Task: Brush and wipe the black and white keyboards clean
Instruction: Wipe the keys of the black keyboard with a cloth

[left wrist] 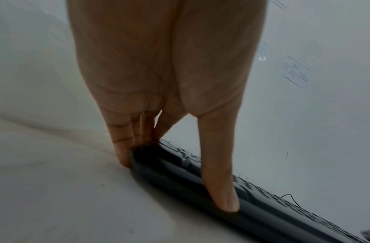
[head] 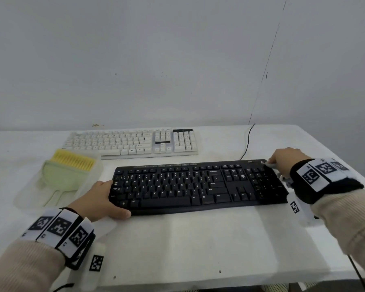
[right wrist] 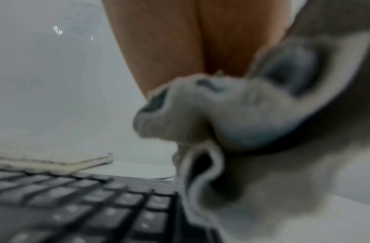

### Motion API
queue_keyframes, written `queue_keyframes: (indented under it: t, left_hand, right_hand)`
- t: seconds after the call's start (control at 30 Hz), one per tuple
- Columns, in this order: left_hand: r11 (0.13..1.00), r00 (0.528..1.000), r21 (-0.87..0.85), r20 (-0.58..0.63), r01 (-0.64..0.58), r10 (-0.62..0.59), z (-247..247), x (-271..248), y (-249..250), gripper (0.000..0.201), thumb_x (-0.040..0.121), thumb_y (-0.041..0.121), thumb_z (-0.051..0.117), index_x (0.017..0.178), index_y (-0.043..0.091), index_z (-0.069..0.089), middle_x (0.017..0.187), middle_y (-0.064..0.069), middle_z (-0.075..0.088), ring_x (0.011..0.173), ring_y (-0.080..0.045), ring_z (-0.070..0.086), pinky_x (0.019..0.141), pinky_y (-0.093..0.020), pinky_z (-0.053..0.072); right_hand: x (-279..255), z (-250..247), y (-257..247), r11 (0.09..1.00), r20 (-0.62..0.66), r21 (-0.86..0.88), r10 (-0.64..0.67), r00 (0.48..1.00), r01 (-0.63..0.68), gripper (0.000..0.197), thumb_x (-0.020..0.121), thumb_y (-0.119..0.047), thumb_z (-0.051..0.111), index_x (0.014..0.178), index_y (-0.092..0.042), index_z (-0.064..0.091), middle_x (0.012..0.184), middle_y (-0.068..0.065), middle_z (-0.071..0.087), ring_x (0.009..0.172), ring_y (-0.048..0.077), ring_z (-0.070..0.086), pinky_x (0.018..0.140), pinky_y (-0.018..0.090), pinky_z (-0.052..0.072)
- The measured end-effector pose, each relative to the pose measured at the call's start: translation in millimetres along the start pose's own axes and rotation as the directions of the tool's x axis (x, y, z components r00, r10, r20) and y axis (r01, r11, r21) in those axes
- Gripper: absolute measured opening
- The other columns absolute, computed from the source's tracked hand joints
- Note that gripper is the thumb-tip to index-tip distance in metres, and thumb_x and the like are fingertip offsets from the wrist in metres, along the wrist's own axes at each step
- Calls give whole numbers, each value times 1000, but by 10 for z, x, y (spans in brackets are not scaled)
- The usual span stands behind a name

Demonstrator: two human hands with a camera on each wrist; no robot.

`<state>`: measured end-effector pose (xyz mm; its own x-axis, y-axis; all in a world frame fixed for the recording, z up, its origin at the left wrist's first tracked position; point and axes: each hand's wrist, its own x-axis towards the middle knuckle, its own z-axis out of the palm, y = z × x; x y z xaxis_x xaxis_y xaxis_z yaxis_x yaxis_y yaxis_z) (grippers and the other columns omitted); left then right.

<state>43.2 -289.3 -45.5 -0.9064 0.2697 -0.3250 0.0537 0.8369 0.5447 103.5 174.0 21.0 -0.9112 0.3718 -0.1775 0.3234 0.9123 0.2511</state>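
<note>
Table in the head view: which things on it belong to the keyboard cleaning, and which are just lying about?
Part of the job:
- black keyboard, steadied by the left hand
- grey cloth, held by the right hand at its far right corner
- white keyboard
- yellow-bristled brush, resting beside it

Just lying about:
- black cable
- clear plastic sheet under the brush

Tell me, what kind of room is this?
Probably a plain workroom set up for recording, not a furnished office: a bare grey wall, a white table with two keyboards, and marker-covered bands on both wrists.
</note>
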Motion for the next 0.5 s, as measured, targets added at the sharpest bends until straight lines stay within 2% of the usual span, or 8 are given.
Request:
queue_keyframes:
  t: [0.07,0.17,0.3,0.37,0.4,0.43,0.47,0.5]
  left_hand:
    - [1000,1000,-7,4,-2,2,5,11,-15,96,27,63,84,112,30,54,112,1,57,100,-16,61,92,-41,51]
    - [1000,1000,-14,5,-13,13,9,36,-47,103,21,69,83,112,30,55,112,1,58,100,-16,61,91,-41,52]
    - [999,1000,-28,8,-29,29,9,19,-30,96,28,62,85,113,30,55,113,0,56,100,-17,61,92,-42,52]
    - [999,1000,-33,6,-29,29,11,21,-28,94,29,60,85,113,30,54,114,0,55,100,-17,61,93,-42,51]
    - [999,1000,-36,5,-28,28,14,28,-34,94,29,60,85,113,30,54,114,0,55,100,-17,61,93,-42,51]
    - [999,1000,-39,6,-27,28,14,31,-35,94,28,60,85,113,30,54,114,0,55,100,-17,61,93,-42,51]
    - [999,1000,-43,7,-30,30,17,38,-41,96,28,61,85,113,30,54,113,0,56,100,-17,61,93,-42,51]
    - [999,999,-44,5,-32,32,21,41,-51,97,27,62,85,113,31,54,113,0,56,100,-17,61,93,-42,51]
  right_hand:
    - [-8,-80,-101,996,-36,-2,-90,995,90,31,90,-8,44,65,-26,49,104,-6,69,81,19,60,77,26,36]
    - [-79,-114,-361,965,-29,-21,-262,965,262,27,67,6,30,64,-21,25,67,-9,48,73,16,45,66,24,28]
    - [-91,-54,-435,957,19,-69,-281,959,282,26,61,4,24,64,-21,20,67,-4,36,72,17,39,70,23,28]
    - [3,24,-305,981,24,-44,-191,981,191,29,70,6,32,63,-22,25,77,-5,51,73,23,53,70,23,30]
    - [28,65,-235,987,-15,-32,-156,988,156,35,78,4,39,62,-26,38,85,-3,61,80,24,62,71,23,31]
    - [43,81,-178,994,-25,-28,-106,994,105,22,84,0,43,71,-16,40,93,-2,68,87,22,64,73,23,33]
    - [54,97,-124,997,-44,-16,-74,996,73,18,89,-4,45,98,-4,61,101,0,71,90,21,64,74,24,34]
    - [60,98,-79,999,-28,-26,-25,999,24,27,93,-10,46,104,-15,70,106,0,71,95,21,64,76,24,34]
